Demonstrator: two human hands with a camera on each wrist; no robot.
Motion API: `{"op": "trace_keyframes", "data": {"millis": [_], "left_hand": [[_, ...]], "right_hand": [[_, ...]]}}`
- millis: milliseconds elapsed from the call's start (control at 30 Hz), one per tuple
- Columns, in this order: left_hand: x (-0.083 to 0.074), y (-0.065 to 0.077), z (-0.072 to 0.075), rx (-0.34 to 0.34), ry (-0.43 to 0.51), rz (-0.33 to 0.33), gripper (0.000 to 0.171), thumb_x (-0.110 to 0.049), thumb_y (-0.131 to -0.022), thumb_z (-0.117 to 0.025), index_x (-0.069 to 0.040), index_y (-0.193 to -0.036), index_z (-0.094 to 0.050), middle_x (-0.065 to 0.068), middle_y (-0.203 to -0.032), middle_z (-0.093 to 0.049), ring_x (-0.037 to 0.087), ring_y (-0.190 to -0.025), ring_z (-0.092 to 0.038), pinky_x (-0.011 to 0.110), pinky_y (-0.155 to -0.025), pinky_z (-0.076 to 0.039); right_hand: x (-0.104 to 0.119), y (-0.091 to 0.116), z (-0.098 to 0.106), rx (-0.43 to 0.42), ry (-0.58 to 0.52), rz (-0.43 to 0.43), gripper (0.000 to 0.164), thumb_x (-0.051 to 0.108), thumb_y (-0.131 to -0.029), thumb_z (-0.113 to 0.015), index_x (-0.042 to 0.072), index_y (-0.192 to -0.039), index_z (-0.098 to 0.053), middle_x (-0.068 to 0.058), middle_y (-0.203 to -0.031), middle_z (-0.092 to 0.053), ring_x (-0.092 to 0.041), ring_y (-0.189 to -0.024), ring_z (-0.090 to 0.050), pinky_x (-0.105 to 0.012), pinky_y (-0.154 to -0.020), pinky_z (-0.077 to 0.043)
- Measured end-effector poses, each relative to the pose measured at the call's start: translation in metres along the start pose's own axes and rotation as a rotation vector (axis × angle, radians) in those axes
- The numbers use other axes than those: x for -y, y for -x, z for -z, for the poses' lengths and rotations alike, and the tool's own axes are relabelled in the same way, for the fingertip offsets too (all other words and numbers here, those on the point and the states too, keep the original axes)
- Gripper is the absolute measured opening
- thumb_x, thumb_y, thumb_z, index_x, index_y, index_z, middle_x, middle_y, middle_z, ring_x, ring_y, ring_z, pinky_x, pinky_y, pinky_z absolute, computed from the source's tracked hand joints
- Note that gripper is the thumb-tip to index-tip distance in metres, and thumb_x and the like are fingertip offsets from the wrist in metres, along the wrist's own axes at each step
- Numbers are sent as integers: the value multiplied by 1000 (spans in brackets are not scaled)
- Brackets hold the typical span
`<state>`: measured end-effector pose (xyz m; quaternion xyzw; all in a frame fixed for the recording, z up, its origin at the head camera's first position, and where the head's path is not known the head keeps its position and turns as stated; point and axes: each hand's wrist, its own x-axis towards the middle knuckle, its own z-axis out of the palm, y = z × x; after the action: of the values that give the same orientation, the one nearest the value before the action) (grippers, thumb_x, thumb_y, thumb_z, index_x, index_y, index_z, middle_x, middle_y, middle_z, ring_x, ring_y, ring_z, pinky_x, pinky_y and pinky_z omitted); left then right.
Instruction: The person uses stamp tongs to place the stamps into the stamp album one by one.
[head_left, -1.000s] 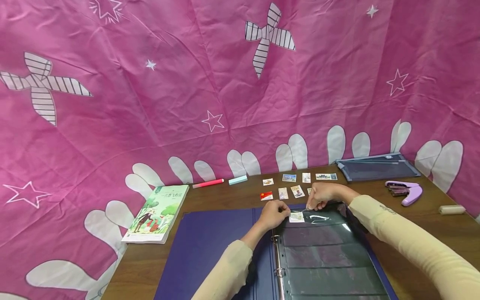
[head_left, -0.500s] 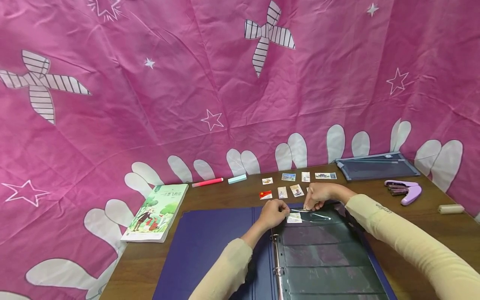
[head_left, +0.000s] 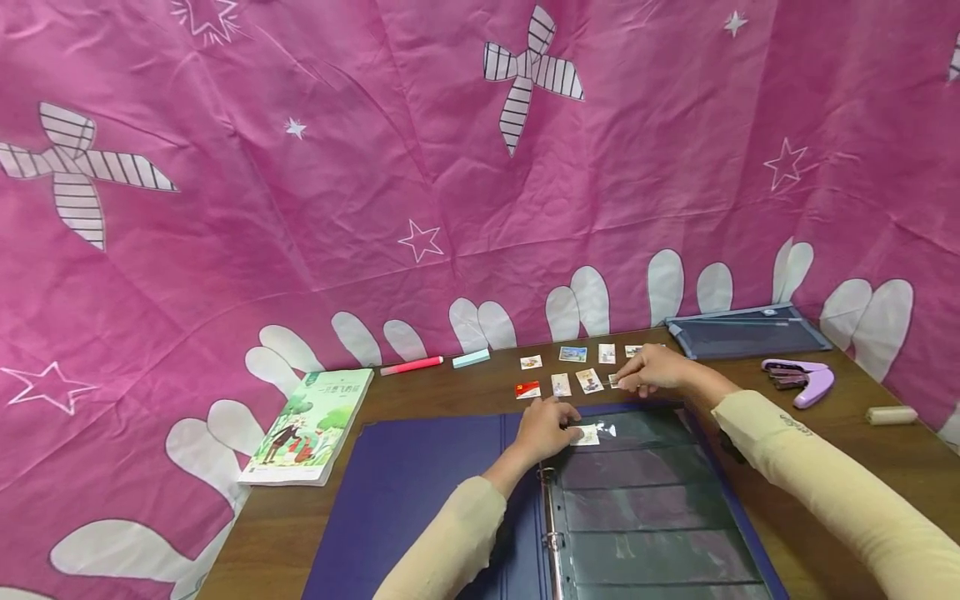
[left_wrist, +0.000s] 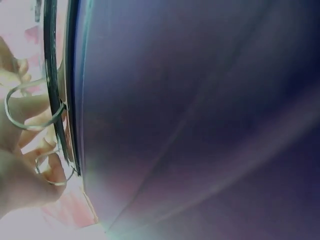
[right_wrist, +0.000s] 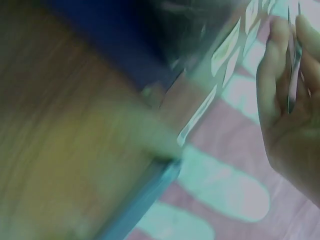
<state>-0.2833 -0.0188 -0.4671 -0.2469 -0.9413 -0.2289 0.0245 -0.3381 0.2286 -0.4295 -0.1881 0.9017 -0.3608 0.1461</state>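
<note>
A blue ring binder lies open on the wooden table, bearing a dark pocket page. One small stamp lies at the upper left of the page's top row. My left hand rests there, thumb against the stamp, index finger apart from it. In the left wrist view its fingers show behind the metal rings. Beyond the page, my right hand grips metal tweezers, their tips by a stamp at the right of the near row. The hand partly hides a stamp behind it.
Several stamps lie in two rows behind the binder. A green-covered book, a pink marker and a light-blue box stand leftward. Rightward are a blue mesh pouch, a purple stapler and a cream roll.
My right hand has left the top pocket and moved away to the loose stamps. The pocket's clear film now lies flatter. My left hand stays by the stamp, its thumb further over it.
</note>
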Motion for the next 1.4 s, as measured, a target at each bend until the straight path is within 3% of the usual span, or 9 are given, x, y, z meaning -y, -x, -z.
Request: {"op": "trace_keyframes", "data": {"millis": [133, 267, 433, 700, 933, 1033, 1233, 1400], "left_hand": [[-7, -2, 3, 0, -93, -20, 19, -26, -79, -70, -18, -96, -71, 0, -90, -68, 21, -95, -57, 27, -75, -37], [-13, -5, 3, 17, -165, -34, 19, -23, -78, -68, -18, -96, -68, 0, -95, -66, 18, -83, -54, 27, -72, -37], [-19, -11, -2, 43, -186, -26, 15, -13, -70, -67, -15, -84, -65, -3, -80, -61, 16, -78, -55, 27, -68, -38], [-20, -15, -8, 75, -36, 48, 16, -9, -69, -66, -13, -84, -65, -3, -76, -58, 9, -68, -50, 20, -58, -36], [-13, -14, -5, 88, 13, 50, 18, -10, -71, -65, -15, -88, -70, -4, -81, -62, 5, -69, -51, 18, -58, -36], [-9, -13, -5, 78, 4, 37, 17, -15, -72, -66, -18, -88, -71, -8, -79, -62, 1, -68, -51, 18, -58, -35], [-4, -12, -5, 55, 4, 31, 15, -21, -71, -68, -24, -86, -70, -13, -76, -61, -2, -66, -51, 18, -58, -33], [-6, -13, -5, 59, 2, 31, 16, -20, -71, -67, -24, -86, -70, -12, -76, -62, -2, -66, -51, 19, -58, -33]], "right_hand": [[-15, 12, 17, -188, 109, -35, 33, 22, -87, -63, 2, -112, -67, -12, -75, -71, -14, -60, -63, -26, -55, -44], [-29, 22, 24, -261, 168, -77, 34, 23, -89, -60, 2, -115, -65, -9, -68, -70, -15, -61, -63, -27, -59, -41], [-39, 22, 15, -260, 225, -82, 30, 20, -88, -60, 1, -111, -67, -4, -58, -67, -12, -56, -62, -26, -60, -41], [-44, 15, 3, -269, 324, -131, 25, 19, -84, -63, 5, -103, -72, 0, -60, -68, -7, -56, -59, -28, -59, -43], [-41, 12, 0, -288, 391, -113, 20, 20, -84, -64, 11, -98, -74, -14, -97, -72, -35, -92, -65, -47, -77, -51], [-41, 11, -2, -292, 400, -113, 18, 20, -83, -64, 11, -95, -75, -17, -101, -71, -40, -97, -63, -51, -79, -49], [-43, 8, -2, -311, 371, -102, 16, 17, -82, -65, 9, -90, -76, -15, -94, -73, -35, -90, -65, -45, -74, -51], [-47, 8, 1, -292, 300, -103, 19, 18, -82, -65, 6, -93, -75, -5, -68, -72, -14, -64, -65, -29, -61, -46]]}}
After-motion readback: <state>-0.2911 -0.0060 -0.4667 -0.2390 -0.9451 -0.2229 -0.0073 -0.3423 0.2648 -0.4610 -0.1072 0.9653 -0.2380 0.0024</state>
